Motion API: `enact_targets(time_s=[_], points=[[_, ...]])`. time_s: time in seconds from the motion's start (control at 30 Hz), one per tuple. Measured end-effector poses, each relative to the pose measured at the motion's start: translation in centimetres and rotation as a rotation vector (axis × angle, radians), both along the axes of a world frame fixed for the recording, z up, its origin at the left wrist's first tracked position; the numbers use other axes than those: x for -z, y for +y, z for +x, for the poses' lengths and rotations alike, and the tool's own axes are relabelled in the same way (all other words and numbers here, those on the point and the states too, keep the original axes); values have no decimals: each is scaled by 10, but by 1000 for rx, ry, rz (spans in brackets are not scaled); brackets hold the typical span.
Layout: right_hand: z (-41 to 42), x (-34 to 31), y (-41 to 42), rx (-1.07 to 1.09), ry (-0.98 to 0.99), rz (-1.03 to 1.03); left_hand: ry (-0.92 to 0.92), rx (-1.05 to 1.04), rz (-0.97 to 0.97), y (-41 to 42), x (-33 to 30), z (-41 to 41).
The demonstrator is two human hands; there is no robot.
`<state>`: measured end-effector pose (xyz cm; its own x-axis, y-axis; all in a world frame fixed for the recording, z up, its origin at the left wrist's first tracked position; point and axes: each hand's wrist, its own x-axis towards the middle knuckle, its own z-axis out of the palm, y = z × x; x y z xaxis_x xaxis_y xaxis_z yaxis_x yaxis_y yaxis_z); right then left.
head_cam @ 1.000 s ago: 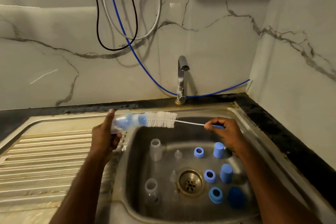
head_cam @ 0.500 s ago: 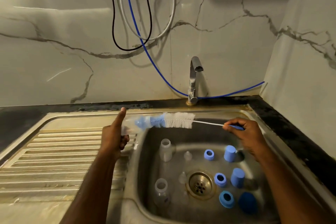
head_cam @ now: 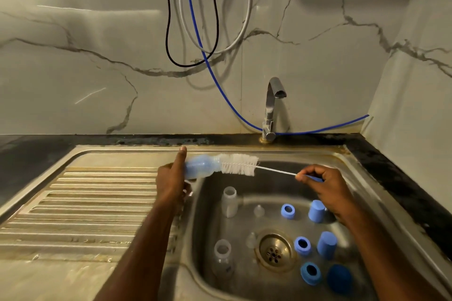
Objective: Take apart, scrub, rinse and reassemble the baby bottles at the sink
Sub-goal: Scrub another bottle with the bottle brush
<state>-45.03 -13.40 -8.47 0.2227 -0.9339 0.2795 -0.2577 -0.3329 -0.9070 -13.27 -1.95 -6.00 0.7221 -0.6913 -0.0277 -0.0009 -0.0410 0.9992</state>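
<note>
The fingers (head_cam: 171, 178) of the left hand (head_cam: 170, 182) are curling round the base of a clear baby bottle (head_cam: 200, 166), thumb sticking up, holding it sideways over the sink's (head_cam: 195, 203) left rim. The right hand (head_cam: 322, 186) is pinching the blue handle of the bottle brush (head_cam: 238, 164); its blue sponge tip is sitting inside the bottle while the white bristles are showing just outside the neck.

Judging from the basin, the taking-apart is done. Two more bottles (head_cam: 229, 201) are standing open near the left wall. Small clear teats (head_cam: 258, 210) are lying near the drain (head_cam: 275, 250). Three blue screw rings (head_cam: 287, 211) and what look like three blue caps (head_cam: 317, 210) are sitting to the right. Scrubbing seems to be under way on one bottle only; the other parts, the rinsing and the reassembly are probably still waiting. The tap (head_cam: 271, 110) is showing no water running.

Compared with a second ago, the sponge tip is lying deeper inside the bottle, so the brush is being pushed in. Both hands are keeping their grips, and the parts in the basin are staying where they were.
</note>
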Motion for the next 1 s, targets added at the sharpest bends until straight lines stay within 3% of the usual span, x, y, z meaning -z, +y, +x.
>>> enact_targets(time_s=[0.13, 0.27, 0.37, 0.53, 0.67, 0.83, 1.0], points=[[-7, 2, -4, 25, -19, 62, -167, 175, -201, 4, 3, 15], [-8, 6, -6, 88, -36, 88, -145, 445, -246, 10, 7, 15], [-10, 4, -7, 91, -31, 97, -216, 400, -251, 9, 6, 18], [-19, -5, -4, 104, -89, 25, 92, 237, -222, 13, -4, 28], [-1, -5, 3, 21, -28, -48, 92, 273, -54, 8, 0, 18], [-19, -8, -2, 101, -63, -34, 279, 160, -65, 10, -11, 30], [2, 0, 2, 9, -1, -10, 248, 191, -55, 6, -4, 12]])
